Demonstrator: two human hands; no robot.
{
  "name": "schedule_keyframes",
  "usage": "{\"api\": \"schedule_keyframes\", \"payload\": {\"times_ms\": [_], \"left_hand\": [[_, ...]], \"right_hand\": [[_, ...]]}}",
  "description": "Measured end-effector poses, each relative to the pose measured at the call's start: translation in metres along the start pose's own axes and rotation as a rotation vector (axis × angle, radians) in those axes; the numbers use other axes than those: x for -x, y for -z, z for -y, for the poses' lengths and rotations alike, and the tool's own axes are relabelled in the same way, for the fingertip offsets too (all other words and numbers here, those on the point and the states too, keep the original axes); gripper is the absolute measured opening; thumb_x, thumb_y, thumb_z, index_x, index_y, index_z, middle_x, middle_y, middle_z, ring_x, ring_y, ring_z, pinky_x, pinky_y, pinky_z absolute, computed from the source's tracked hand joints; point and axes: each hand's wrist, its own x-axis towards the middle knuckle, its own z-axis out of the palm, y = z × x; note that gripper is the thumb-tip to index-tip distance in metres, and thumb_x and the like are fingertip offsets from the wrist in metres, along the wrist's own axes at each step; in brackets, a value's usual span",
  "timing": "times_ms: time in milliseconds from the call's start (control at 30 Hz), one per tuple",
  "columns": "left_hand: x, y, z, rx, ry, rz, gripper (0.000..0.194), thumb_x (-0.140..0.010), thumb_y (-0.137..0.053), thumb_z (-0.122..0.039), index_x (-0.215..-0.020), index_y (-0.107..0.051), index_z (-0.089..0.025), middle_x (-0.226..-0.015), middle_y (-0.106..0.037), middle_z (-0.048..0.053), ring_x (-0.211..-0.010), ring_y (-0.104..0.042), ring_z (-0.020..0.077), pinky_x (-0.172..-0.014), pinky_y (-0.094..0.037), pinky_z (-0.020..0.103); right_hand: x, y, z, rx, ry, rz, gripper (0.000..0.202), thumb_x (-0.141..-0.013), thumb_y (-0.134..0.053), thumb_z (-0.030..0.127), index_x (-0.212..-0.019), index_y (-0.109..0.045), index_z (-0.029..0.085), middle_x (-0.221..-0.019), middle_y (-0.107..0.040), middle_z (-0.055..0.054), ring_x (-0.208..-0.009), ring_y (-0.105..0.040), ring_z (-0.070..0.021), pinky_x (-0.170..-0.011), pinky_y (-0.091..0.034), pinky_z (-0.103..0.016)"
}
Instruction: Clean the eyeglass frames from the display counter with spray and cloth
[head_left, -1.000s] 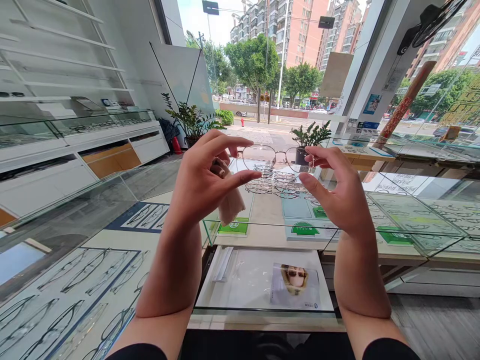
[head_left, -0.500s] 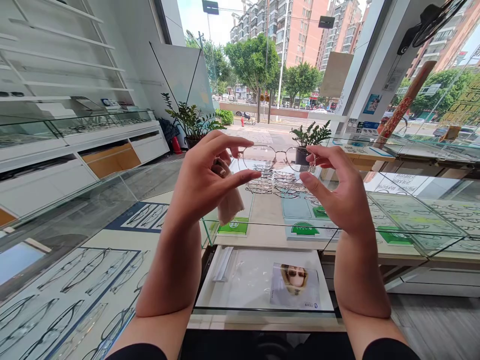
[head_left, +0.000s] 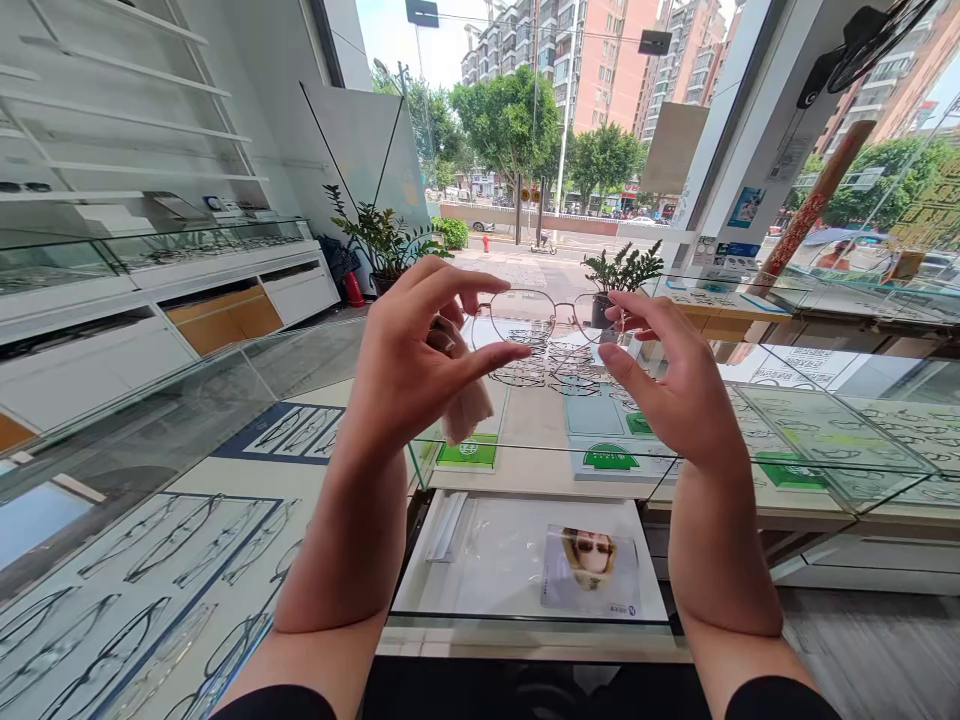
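Note:
A pair of thin-rimmed eyeglasses (head_left: 564,304) is held up in front of me, above the glass counter. My left hand (head_left: 420,350) grips the left end of the frame between fingers and thumb. Tucked in that same hand, a pale cloth (head_left: 469,405) hangs below the palm. At the other end, my right hand (head_left: 667,370) has its fingers closed on the right side of the frame, its thumb just below the lens. The temples are mostly hidden behind my fingers.
Under the glass counter top lie rows of eyeglasses (head_left: 150,540) at left and more frames (head_left: 574,370) beyond my hands. A drawer-like white tray (head_left: 495,590) with a photo card (head_left: 591,570) sits below. Potted plants (head_left: 382,240) stand near the window.
The eyeglasses have shifted very slightly in my hands, and the left thumb has moved a little to the right. The cloth has swung slightly right.

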Motion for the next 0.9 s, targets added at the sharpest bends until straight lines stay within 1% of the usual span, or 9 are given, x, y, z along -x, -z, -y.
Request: {"api": "schedule_keyframes", "payload": {"times_ms": [200, 400, 633, 800, 900], "left_hand": [[0.0, 0.0006, -0.0021, -0.004, 0.037, 0.018, 0.047, -0.087, -0.09, -0.067, -0.12, -0.08, -0.034, -0.098, -0.066, 0.003, -0.085, -0.062, 0.0212, -0.075, -0.056, 0.041], [0.0004, 0.0004, -0.0005, -0.007, 0.059, 0.04, 0.048, -0.088, -0.089, -0.067, -0.121, -0.08, -0.034, -0.1, -0.068, 0.003, -0.088, -0.064, 0.0221, -0.077, -0.058, 0.042], [0.0005, 0.0007, -0.0008, -0.005, 0.08, 0.052, 0.05, -0.09, -0.085, -0.072, -0.122, -0.079, -0.035, -0.102, -0.068, 0.005, -0.091, -0.065, 0.0243, -0.078, -0.058, 0.045], [-0.0001, 0.0017, -0.0003, -0.005, 0.077, 0.057, 0.046, -0.092, -0.085, -0.069, -0.125, -0.08, -0.036, -0.105, -0.069, 0.004, -0.089, -0.065, 0.0233, -0.078, -0.057, 0.045], [-0.0002, 0.0005, 0.0017, 0.013, 0.055, 0.045, 0.047, -0.091, -0.088, -0.065, -0.127, -0.08, -0.036, -0.107, -0.069, 0.003, -0.087, -0.064, 0.0212, -0.077, -0.055, 0.043]], "right_hand": [[-0.0001, 0.0006, -0.0005, 0.001, 0.001, 0.001, 0.048, -0.108, -0.068, 0.055, -0.15, -0.067, 0.034, -0.137, -0.076, -0.011, -0.121, -0.072, -0.0318, -0.107, -0.063, -0.057], [-0.0005, 0.0003, 0.0008, 0.002, 0.016, -0.031, 0.045, -0.107, -0.07, 0.053, -0.147, -0.069, 0.032, -0.132, -0.076, -0.01, -0.121, -0.072, -0.0309, -0.107, -0.063, -0.056], [-0.0009, 0.0002, 0.0009, 0.012, 0.028, -0.046, 0.044, -0.106, -0.071, 0.052, -0.145, -0.069, 0.033, -0.13, -0.076, -0.009, -0.12, -0.073, -0.0309, -0.106, -0.064, -0.057], [-0.0007, 0.001, 0.0016, 0.03, 0.036, -0.074, 0.045, -0.104, -0.074, 0.053, -0.145, -0.07, 0.033, -0.13, -0.076, -0.009, -0.118, -0.073, -0.0312, -0.106, -0.064, -0.057], [-0.0008, 0.0004, 0.0037, 0.052, 0.05, -0.106, 0.046, -0.103, -0.075, 0.053, -0.145, -0.07, 0.034, -0.13, -0.076, -0.009, -0.117, -0.073, -0.0317, -0.106, -0.064, -0.057]]}}
